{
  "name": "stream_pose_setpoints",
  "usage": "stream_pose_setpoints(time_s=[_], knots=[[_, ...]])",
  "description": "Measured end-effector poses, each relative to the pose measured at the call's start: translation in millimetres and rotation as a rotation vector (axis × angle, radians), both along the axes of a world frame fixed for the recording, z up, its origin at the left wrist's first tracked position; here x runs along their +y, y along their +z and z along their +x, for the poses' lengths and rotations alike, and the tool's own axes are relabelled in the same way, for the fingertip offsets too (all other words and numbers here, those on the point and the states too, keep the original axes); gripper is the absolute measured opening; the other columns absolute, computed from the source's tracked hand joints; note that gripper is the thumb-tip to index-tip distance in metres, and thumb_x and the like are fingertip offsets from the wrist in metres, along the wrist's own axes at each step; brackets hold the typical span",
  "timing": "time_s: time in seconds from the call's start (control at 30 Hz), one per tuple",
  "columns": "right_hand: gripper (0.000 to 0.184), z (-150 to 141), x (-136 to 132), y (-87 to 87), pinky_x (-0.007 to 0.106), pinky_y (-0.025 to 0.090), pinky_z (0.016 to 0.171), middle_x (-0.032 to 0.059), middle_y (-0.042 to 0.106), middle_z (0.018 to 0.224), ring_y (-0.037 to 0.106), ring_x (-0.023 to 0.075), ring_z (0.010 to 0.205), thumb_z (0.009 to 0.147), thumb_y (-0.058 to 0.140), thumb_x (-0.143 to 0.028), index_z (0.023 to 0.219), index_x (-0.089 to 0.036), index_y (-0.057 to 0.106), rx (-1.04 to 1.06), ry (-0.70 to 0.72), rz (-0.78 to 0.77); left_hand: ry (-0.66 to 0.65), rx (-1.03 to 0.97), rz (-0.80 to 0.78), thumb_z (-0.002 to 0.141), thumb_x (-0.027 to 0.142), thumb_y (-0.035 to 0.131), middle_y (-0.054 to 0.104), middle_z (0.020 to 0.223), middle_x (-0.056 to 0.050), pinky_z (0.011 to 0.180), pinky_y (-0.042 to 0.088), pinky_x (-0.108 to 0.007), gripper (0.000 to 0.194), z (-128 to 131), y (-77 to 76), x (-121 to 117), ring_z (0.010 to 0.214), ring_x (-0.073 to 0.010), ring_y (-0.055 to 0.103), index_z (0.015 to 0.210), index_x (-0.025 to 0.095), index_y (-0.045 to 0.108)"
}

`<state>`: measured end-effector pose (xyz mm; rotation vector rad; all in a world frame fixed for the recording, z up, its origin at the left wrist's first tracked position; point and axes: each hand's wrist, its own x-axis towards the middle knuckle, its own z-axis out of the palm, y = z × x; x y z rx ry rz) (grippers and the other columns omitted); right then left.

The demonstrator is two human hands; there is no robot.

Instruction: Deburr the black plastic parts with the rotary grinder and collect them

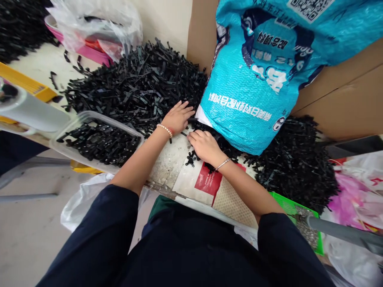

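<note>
My left hand (pixel 178 116) lies at the edge of a big heap of small black plastic strips (pixel 143 79), fingers stretched out and slightly apart. A beaded bracelet circles that wrist. Close beside it, my right hand (pixel 206 146) rests low over the tabletop, fingers loosely bent and pointing left; its palm faces down and hides what lies beneath. Both hands are just below the bottom corner of a blue woven sack (pixel 254 91) with white lettering. A small cluster of black pieces (pixel 190 158) sits on the table below my right fingers.
Left of my arms, a clear plastic tub (pixel 89 115) holds more black strips. Another black heap (pixel 293 167) spreads right of the sack, above a green tray (pixel 319 239) of small metallic pieces. Cardboard (pixel 344 99) stands behind. A white roll (pixel 32 105) lies far left.
</note>
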<state>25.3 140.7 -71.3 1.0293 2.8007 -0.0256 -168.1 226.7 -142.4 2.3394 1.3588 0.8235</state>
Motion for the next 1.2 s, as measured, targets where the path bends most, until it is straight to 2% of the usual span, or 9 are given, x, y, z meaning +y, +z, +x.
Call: stream_pose_setpoints(time_s=[0.17,0.33,0.47,0.57,0.73,0.83,0.93,1.03,1.2], knots=[[0.051,-2.7,7.8,-10.0,0.049,0.043,0.109,0.0178,0.058,0.159,0.051,0.0339,0.139,0.106,0.031,-0.012,0.147,-0.008,0.060,0.025,0.000,0.043,0.098,-0.054,0.015,0.087,0.009,0.053,0.068,0.151,-0.012,0.135,0.015,-0.064,0.051,-2.0,-2.1,-15.8,0.158,-0.0353,0.041,0.129,0.019,0.079],[0.053,-6.4,9.7,-13.0,0.049,0.043,0.112,0.0218,0.049,0.167,0.052,0.0347,0.142,0.106,0.029,-0.011,0.150,-0.003,0.057,-0.014,-0.040,0.054,0.170,-0.115,0.010,0.088,0.010,0.053,0.069,0.148,-0.012,0.135,0.016,-0.065,0.050,1.6,-1.7,-30.6,0.157,-0.0380,0.043,0.128,0.020,0.080],[0.050,-2.2,8.4,-14.1,0.051,0.044,0.113,0.0226,0.056,0.160,0.056,0.0353,0.137,0.106,0.032,-0.012,0.143,-0.004,0.065,-0.012,-0.017,0.041,0.193,-0.113,0.017,0.090,0.010,0.050,0.073,0.141,-0.007,0.134,0.019,-0.065,0.050,-0.7,-0.2,-39.2,0.154,-0.0369,0.047,0.125,0.025,0.082],[0.049,0.1,6.9,-13.6,0.050,0.043,0.114,0.0220,0.058,0.158,0.056,0.0353,0.134,0.106,0.033,-0.012,0.141,-0.004,0.065,0.017,0.003,0.025,0.211,-0.074,0.017,0.092,0.011,0.049,0.071,0.146,-0.007,0.133,0.021,-0.065,0.049,-2.5,0.0,-45.1,0.153,-0.0375,0.048,0.126,0.025,0.082],[0.048,-0.9,3.8,-7.9,0.050,0.039,0.119,0.0192,0.063,0.152,0.056,0.0337,0.134,0.107,0.032,-0.012,0.140,-0.005,0.066,0.018,0.013,0.009,0.245,0.095,0.001,0.096,0.013,0.046,0.061,0.157,-0.015,0.122,0.038,-0.065,0.050,-0.6,4.8,-51.7,0.148,-0.0414,0.050,0.135,0.018,0.077],[0.048,2.1,5.2,1.8,0.050,0.044,0.113,0.0173,0.065,0.151,0.058,0.0327,0.132,0.107,0.033,-0.012,0.142,-0.008,0.065,0.017,0.011,-0.021,0.234,0.159,0.021,0.097,0.014,0.046,0.060,0.158,-0.016,0.119,0.041,-0.061,0.050,1.9,10.5,-54.4,0.146,-0.0392,0.052,0.138,0.018,0.075],[0.046,6.8,11.3,15.7,0.047,0.051,0.106,0.0147,0.067,0.147,0.064,0.0302,0.125,0.106,0.037,-0.013,0.142,-0.012,0.066,0.096,-0.068,-0.076,0.224,0.182,0.031,0.097,0.013,0.046,0.062,0.156,-0.017,0.120,0.040,-0.060,0.050,2.5,15.7,-56.7,0.146,-0.0377,0.052,0.138,0.018,0.074],[0.050,5.3,17.0,25.1,0.042,0.050,0.115,0.0151,0.067,0.146,0.064,0.0265,0.131,0.102,0.037,-0.009,0.145,-0.010,0.063,0.233,-0.187,-0.136,0.285,0.156,0.013,0.097,0.014,0.047,0.065,0.151,-0.017,0.117,0.044,-0.058,0.048,0.2,20.2,-60.1,0.141,-0.0365,0.056,0.136,0.018,0.074],[0.057,-17.3,12.9,17.3,0.043,0.049,0.121,0.0209,0.053,0.162,0.060,0.0287,0.143,0.101,0.034,-0.010,0.155,-0.005,0.050,0.127,-0.349,-0.212,0.375,0.135,-0.034,0.096,0.015,0.043,0.076,0.126,-0.017,0.105,0.051,-0.051,0.046,-4.0,27.3,-71.4,0.120,-0.0350,0.066,0.130,0.014,0.075]])
